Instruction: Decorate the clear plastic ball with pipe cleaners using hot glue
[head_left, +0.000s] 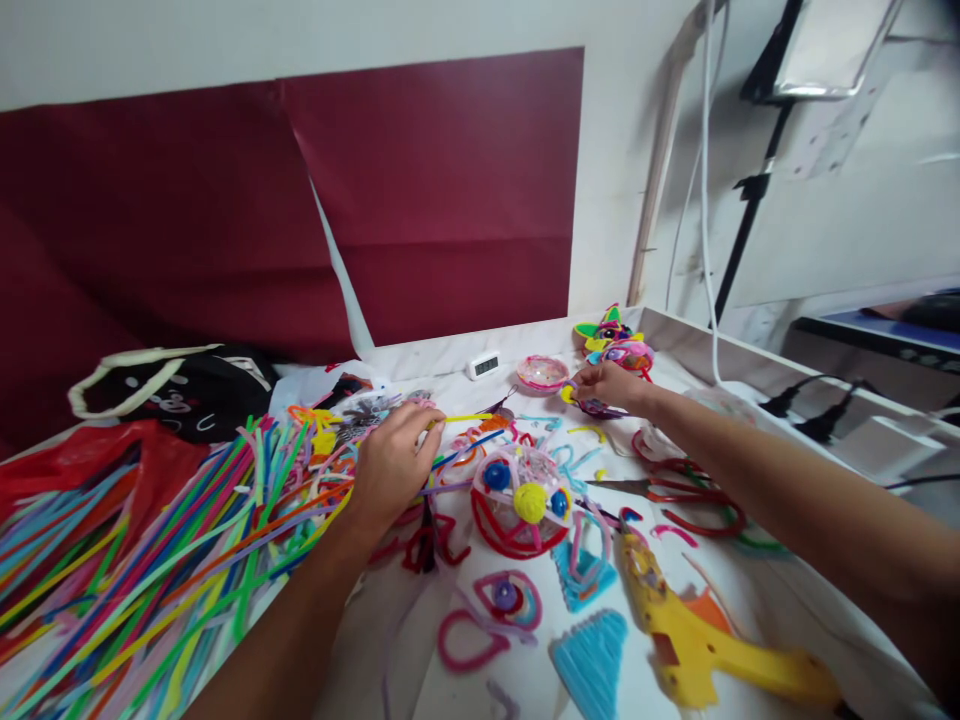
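My left hand [391,462] rests on the heap of coloured pipe cleaners [150,570], fingers pinched on a yellow pipe cleaner [465,418] that points right. My right hand [609,384] reaches far across the table and closes on a small purple and yellow pipe-cleaner piece [592,403]. Between the hands lies a round clear craft ball [521,497] with a yellow pompom, blue beads and a red pipe-cleaner rim.
A yellow glue gun [705,640] lies at the front right. Red-handled scissors [675,490], blue woven fans [592,655], a pink dish [541,373], a white clock [483,364], a black bag [187,390] and a red plastic bag [90,460] surround them.
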